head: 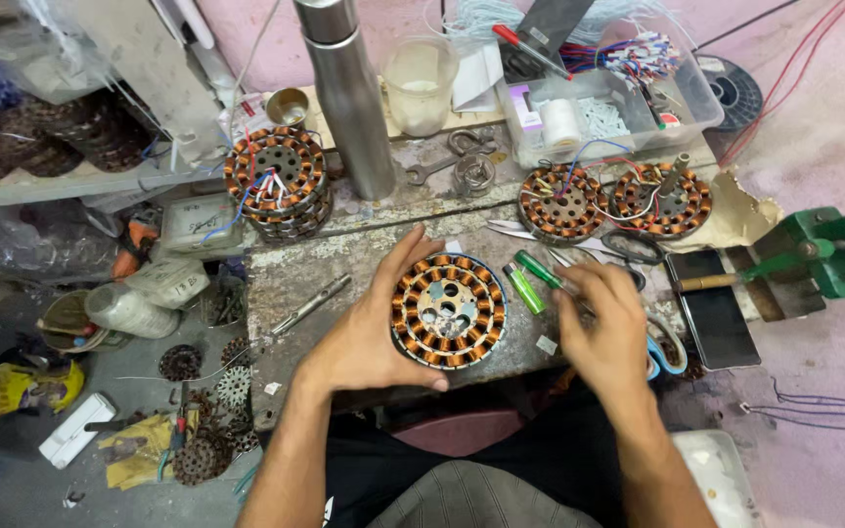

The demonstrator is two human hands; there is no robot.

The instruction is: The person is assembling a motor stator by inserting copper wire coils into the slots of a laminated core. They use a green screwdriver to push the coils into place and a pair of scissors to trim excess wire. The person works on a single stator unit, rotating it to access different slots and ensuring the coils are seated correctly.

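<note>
A round motor stator with copper coils (448, 310) lies on the worn workbench (344, 259) in front of me. My left hand (369, 332) cups its left side, thumb under the near rim and fingers along the far rim. My right hand (606, 328) hovers to the right of it, over a thin metal tool (564, 266) and a pair of blue-handled scissors (667, 354). Whether the right fingers pinch the tool is unclear. Two green lighters (532, 279) lie between the stator and my right hand.
More wound stators: a stack (277, 183) at back left, two (564, 203) at back right. A steel flask (352, 98), plastic cup (420, 83), clear parts box (618, 93), spanner (429, 170), phone (714, 313) and green vice (828, 252) surround them. Rotor plates litter the floor (202, 455).
</note>
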